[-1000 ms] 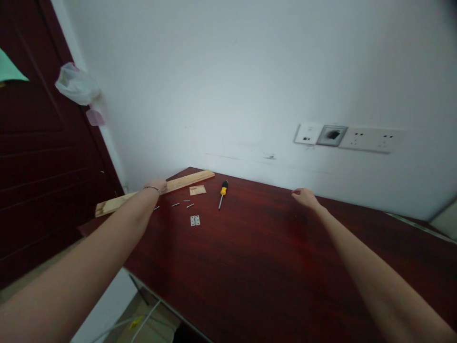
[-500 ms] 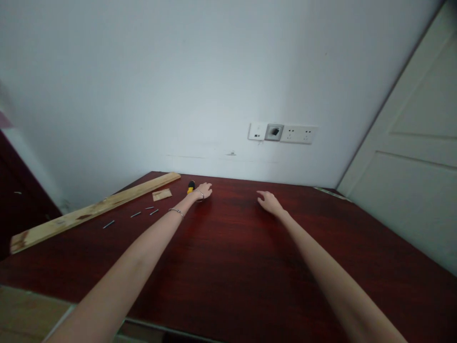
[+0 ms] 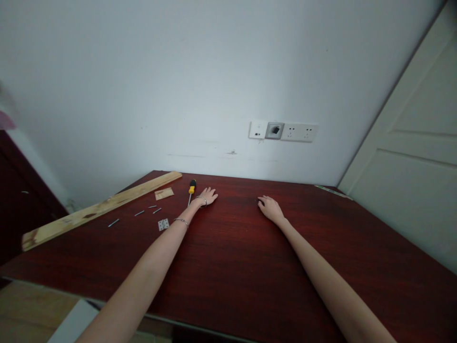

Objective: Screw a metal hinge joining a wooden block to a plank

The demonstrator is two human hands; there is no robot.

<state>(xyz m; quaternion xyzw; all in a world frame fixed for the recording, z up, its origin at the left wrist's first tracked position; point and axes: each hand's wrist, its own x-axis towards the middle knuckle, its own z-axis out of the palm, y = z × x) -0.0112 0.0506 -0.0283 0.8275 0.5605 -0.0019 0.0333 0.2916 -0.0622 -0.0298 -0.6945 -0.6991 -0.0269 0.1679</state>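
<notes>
Dark red wooden tabletop (image 3: 250,267) | our left hand (image 3: 207,196) flat, spread, empty | yellow-and-black-handled screwdriver (image 3: 191,190) just to its left, tip toward us | right hand (image 3: 270,208) loosely open, empty, farther off

Yellow-black screwdriver (image 3: 191,191) flat on table (image 3: 243,247)

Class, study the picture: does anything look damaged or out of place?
One wall plate is grey with a dark hole, unlike the white sockets beside it; it looks damaged. Screws lie loose on the table.
</notes>
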